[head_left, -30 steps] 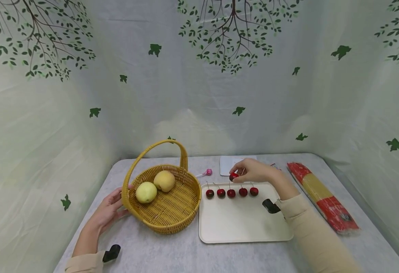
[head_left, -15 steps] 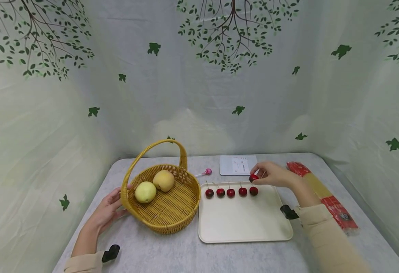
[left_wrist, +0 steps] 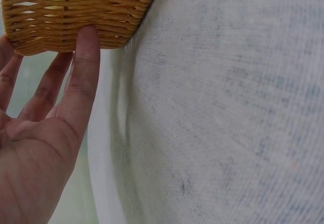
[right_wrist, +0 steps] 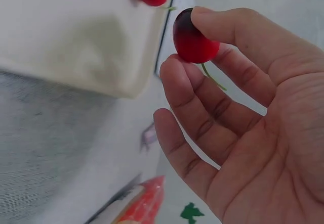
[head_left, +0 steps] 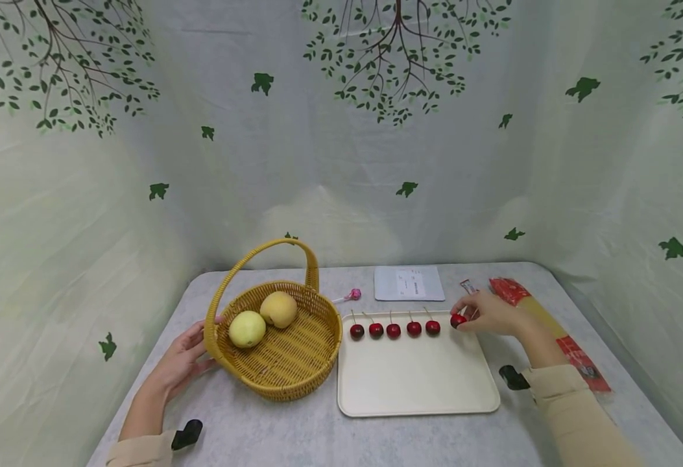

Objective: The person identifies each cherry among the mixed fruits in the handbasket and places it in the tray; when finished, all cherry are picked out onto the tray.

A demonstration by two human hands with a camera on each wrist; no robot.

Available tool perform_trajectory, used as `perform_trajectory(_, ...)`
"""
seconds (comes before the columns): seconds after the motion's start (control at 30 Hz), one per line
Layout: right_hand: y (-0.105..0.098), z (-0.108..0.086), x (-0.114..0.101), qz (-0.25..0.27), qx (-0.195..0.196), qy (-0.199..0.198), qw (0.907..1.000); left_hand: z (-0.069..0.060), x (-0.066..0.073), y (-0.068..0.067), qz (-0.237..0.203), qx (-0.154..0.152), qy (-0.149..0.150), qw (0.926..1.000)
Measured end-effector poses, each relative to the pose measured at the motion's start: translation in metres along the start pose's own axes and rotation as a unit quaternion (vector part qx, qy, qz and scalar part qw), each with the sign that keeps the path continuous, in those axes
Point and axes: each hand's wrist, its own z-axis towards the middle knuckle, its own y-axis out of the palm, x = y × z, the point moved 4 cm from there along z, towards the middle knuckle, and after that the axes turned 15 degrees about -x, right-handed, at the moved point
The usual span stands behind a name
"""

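Note:
My right hand (head_left: 490,314) pinches a dark red cherry (right_wrist: 195,37) between thumb and fingertips, its green stem hanging toward the palm. It holds the cherry over the far right corner of a cream tray (head_left: 417,383). Several cherries (head_left: 394,331) with stems sit in a row along the tray's far side. At the left, my left hand (head_left: 180,363) touches the outer side of a yellow wicker basket (head_left: 285,383), its fingers extended. A fingertip (left_wrist: 88,34) rests on the weave in the left wrist view. Two round yellow-green fruits (head_left: 247,329) lie in the basket.
Behind the tray lies a flat white packet (head_left: 408,283) with a label. A pink lollipop (head_left: 353,294) is between basket and packet. A small wrapped item (head_left: 467,286) and a long red-and-yellow bag (head_left: 516,292) lie at the right. Cloth walls surround the table.
My right hand has carried the cherry rightward behind the row, then down toward the tray's far right corner. The white packet is now uncovered. My left hand stays at the basket.

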Motion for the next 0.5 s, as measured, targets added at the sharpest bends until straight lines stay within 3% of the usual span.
perform_trajectory(0.27, 0.010, 0.013, 0.014, -0.013, -0.007, 0.006, 0.9999, -0.001, -0.002, -0.001, -0.006, -0.003, 0.007, 1.0000)
perform_trajectory(0.5, 0.015, 0.020, 0.014, -0.016, -0.014, 0.005, 0.9998, 0.000, 0.000, -0.001, 0.001, 0.004, -0.004, 1.0000)
